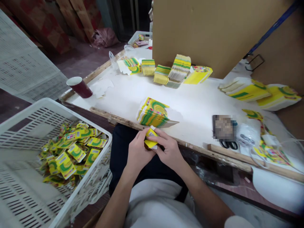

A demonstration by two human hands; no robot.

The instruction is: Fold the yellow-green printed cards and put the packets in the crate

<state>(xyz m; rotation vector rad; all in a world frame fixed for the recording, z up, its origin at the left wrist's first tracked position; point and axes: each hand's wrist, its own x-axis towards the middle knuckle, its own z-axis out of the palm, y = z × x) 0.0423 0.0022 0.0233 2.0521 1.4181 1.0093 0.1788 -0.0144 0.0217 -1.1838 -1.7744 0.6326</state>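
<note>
Both hands meet over my lap at the table's front edge, around one small yellow carton [151, 136] with white flaps. My left hand [140, 148] wraps its left side, fingers curled. From the right, my right hand [167, 147] pinches the carton with thumb and fingers near its open-looking end. Just beyond the hands, a stack of flat yellow-green cartons [153, 112] stands on the white table [114, 103]. What is inside the held carton is hidden.
At my left, a white plastic crate [47, 103] holds many yellow-green packets [76, 152]. A dark red cup [80, 88] lies tilted on the table. Carton bundles [180, 66] line a large cardboard sheet [190, 31]. Scissors [229, 145] and a wooden strip [223, 152] lie right.
</note>
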